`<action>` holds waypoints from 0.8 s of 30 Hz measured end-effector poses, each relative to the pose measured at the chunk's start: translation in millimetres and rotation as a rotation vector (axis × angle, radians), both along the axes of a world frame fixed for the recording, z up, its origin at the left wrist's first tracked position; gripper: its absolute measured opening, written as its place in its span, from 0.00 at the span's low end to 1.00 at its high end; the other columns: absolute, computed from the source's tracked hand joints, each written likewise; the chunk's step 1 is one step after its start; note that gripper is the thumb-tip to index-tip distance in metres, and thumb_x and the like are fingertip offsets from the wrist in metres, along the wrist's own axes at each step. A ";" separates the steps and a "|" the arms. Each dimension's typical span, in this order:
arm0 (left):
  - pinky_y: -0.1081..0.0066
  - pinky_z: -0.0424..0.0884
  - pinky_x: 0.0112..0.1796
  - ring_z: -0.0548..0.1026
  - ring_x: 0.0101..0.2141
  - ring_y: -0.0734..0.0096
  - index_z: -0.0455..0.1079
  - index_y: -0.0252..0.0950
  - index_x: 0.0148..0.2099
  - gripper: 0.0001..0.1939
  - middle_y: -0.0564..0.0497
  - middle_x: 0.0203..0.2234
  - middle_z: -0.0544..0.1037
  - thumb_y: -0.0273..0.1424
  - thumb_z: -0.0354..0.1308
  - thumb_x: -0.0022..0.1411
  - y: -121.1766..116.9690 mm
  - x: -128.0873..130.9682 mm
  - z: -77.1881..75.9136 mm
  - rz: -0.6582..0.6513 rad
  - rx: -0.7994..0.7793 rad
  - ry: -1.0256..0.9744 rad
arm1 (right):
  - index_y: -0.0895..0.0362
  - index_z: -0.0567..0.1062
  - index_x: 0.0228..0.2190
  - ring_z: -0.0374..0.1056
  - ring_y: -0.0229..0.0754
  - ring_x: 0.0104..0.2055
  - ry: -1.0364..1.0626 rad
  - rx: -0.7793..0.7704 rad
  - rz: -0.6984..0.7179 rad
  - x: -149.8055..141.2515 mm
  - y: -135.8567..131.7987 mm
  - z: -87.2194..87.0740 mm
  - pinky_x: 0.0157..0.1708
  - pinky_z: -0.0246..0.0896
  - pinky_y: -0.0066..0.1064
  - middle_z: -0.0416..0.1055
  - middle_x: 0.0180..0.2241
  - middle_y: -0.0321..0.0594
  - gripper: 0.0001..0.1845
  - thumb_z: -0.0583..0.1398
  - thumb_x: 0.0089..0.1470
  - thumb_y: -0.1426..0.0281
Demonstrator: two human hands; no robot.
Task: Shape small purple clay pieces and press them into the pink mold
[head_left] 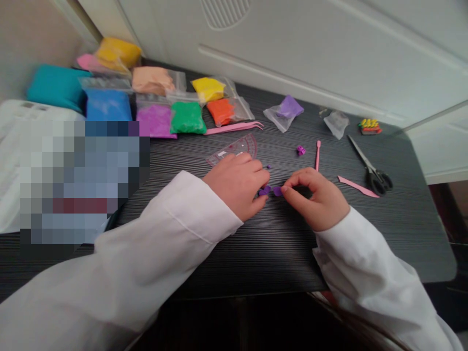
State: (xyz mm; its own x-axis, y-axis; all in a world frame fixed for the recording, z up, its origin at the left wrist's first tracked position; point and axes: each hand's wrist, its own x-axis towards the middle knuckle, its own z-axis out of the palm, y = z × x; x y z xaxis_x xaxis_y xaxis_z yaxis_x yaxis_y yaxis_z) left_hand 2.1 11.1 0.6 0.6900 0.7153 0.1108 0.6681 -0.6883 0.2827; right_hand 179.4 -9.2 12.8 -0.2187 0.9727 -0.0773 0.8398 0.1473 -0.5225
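Note:
My left hand (239, 185) is closed, thumb and fingertips pinched on a small dark purple clay piece (263, 191). Just to the right, my right hand (318, 197) pinches a flat purple clay petal (277, 191) between thumb and forefinger. The two purple pieces lie close together, low over the table; whether they touch is hard to see. A tiny purple ball (268, 166) rests just beyond them. Farther back is a small magenta clay flower (301, 150). A clear protractor (234, 148) lies partly hidden behind my left hand.
Bags of coloured clay, among them a green one (188, 117), line the back left. Pink tweezers (234, 128), an opened purple clay bag (287, 111), pink modelling tools (318, 155) and black-handled scissors (371, 168) lie around the dark table (256, 263). A blurred-out item (87, 185) occupies the left.

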 end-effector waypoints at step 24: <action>0.67 0.60 0.36 0.65 0.35 0.67 0.69 0.36 0.32 0.10 0.49 0.29 0.71 0.30 0.46 0.54 14.4 -8.3 -7.0 0.051 0.027 -0.087 | 0.58 0.69 0.24 0.61 0.38 0.34 -0.001 -0.002 0.274 -1.2 29.3 -4.3 0.37 0.57 0.32 0.64 0.30 0.40 0.06 0.54 0.46 0.69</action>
